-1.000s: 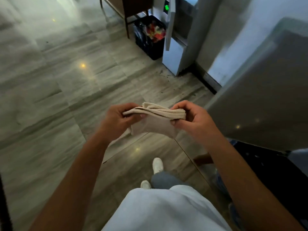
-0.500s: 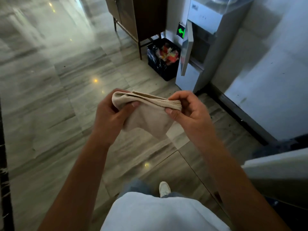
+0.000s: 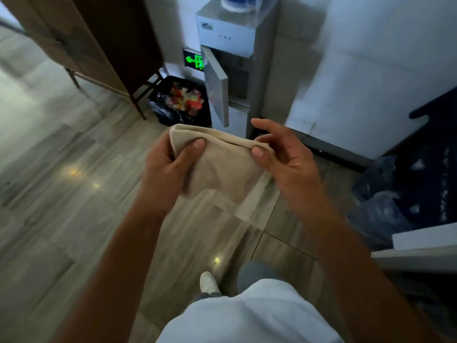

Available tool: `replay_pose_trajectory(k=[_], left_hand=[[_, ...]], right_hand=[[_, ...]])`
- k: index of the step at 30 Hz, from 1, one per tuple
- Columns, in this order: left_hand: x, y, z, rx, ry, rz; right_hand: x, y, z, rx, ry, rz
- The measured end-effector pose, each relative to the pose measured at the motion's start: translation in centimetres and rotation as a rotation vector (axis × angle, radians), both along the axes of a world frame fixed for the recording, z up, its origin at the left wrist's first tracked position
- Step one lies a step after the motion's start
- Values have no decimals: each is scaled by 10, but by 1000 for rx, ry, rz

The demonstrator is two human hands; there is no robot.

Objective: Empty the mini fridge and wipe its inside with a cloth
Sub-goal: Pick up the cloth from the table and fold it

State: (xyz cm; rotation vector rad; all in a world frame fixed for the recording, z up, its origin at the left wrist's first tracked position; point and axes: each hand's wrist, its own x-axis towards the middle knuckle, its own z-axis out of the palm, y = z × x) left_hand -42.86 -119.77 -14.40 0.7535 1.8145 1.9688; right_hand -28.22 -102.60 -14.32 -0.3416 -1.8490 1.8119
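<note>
A folded beige cloth (image 3: 220, 167) hangs in front of me at waist height, above the tiled floor. My left hand (image 3: 170, 167) grips its left end, thumb on the front face. My right hand (image 3: 284, 159) pinches the right end of the top fold between thumb and fingers, its forefinger sticking out straight. The white top edge of what may be the mini fridge (image 3: 420, 246) shows at the right edge; its inside is out of sight.
A water dispenser (image 3: 230, 45) with its small door (image 3: 216, 87) swung open stands ahead by the white wall. Left of it are a black bin (image 3: 178, 102) full of rubbish and a dark wooden cabinet (image 3: 99, 45). A blue plastic bag (image 3: 380, 201) lies at the right.
My view has swung up and to the right, bringing the dispenser and wall closer. Both hands still hold the cloth; my right forefinger has lifted away from it.
</note>
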Motion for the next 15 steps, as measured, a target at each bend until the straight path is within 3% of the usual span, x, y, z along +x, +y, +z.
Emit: replay_pose_trajectory(k=[5,9,15], left_hand=[[-50,61,-3,106,-4,-282],[-75,134,-7,116,28,-412],[-109,232,-5,-100,120,-507]], right_hand=[[-18,33,-3,-121,23,-139],[-27,84,-9,-95,-10,-264],[-46,165,-13,84,-165,-332]])
